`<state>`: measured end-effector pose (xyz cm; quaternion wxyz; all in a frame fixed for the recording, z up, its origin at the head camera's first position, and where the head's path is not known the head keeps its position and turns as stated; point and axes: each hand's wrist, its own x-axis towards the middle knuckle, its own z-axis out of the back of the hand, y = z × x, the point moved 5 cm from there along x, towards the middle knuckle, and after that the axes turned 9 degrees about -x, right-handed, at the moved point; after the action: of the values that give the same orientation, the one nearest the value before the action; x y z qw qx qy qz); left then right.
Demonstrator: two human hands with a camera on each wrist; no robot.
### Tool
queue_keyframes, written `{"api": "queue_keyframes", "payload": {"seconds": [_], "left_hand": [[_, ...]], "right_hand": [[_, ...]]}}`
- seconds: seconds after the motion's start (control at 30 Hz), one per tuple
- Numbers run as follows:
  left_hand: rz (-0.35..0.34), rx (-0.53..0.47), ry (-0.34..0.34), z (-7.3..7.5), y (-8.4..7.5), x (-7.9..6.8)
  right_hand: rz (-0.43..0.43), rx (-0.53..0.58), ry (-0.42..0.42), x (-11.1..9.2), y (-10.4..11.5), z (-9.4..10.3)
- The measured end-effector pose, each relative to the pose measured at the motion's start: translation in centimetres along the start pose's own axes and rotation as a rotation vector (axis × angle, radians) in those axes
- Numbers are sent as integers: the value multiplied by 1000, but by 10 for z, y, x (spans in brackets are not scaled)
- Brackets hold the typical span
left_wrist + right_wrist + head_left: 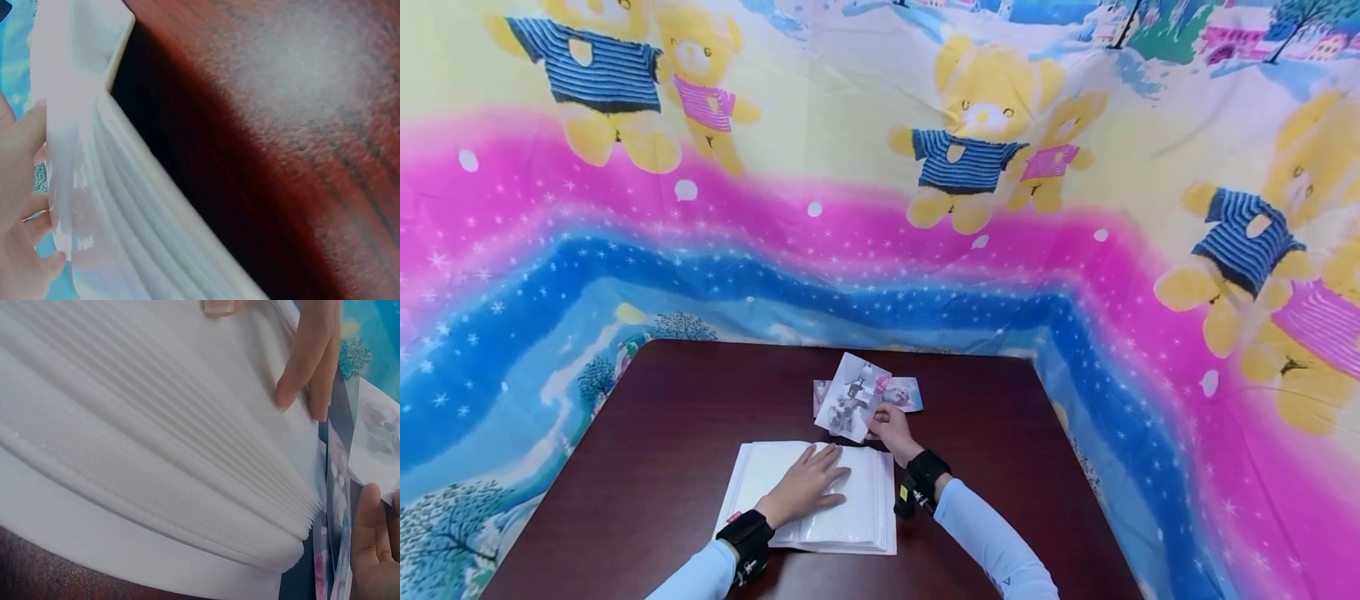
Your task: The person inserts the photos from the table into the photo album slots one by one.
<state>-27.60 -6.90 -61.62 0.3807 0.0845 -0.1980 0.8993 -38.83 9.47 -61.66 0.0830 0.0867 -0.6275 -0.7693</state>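
Observation:
A photo album (857, 521) lies open on the table, its pages white with clear sleeves. My left hand (805, 487) rests on the open pages near the middle fold, fingers spread and straight. Beyond the album's far edge, my right hand (893, 429) pinches a photo print (848, 404) by its lower right corner. That print shows a grey picture with a pink patch and is tilted above other prints (904, 393), partly covering them. In the right wrist view, the fanned page edges (187, 469) fill the middle, and my right hand (375, 550) shows at the right edge.
The dark red-brown table (685, 408) extends around the album and ends at a back edge. Behind it hangs a cloth (820, 275) printed with teddy bears, which also closes in the sides.

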Motion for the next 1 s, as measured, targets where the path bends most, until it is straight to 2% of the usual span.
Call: {"api": "queue_keyframes", "payload": {"seconds": [0.1,0.2,0.23,0.47,0.57,0.8,1.0], "left_hand": [[6,4,-12,-2,1,-2],[11,-4,-29,-3,1,-3],[12,-2,-35,-3,1,-3],[11,17,-60,-3,3,-4],[9,20,-61,-4,3,-4],[0,9,-77,-6,3,-5],[-4,11,-85,-6,4,-6]], "right_hand": [[15,2,-19,4,-5,-1],[-26,13,-36,4,-3,-2],[-63,5,-47,3,-1,-2],[-83,-56,27,-17,23,-7],[-106,-89,60,-19,18,-7],[-81,-188,81,-6,-11,-3],[-56,-275,91,-2,-11,3]]}}
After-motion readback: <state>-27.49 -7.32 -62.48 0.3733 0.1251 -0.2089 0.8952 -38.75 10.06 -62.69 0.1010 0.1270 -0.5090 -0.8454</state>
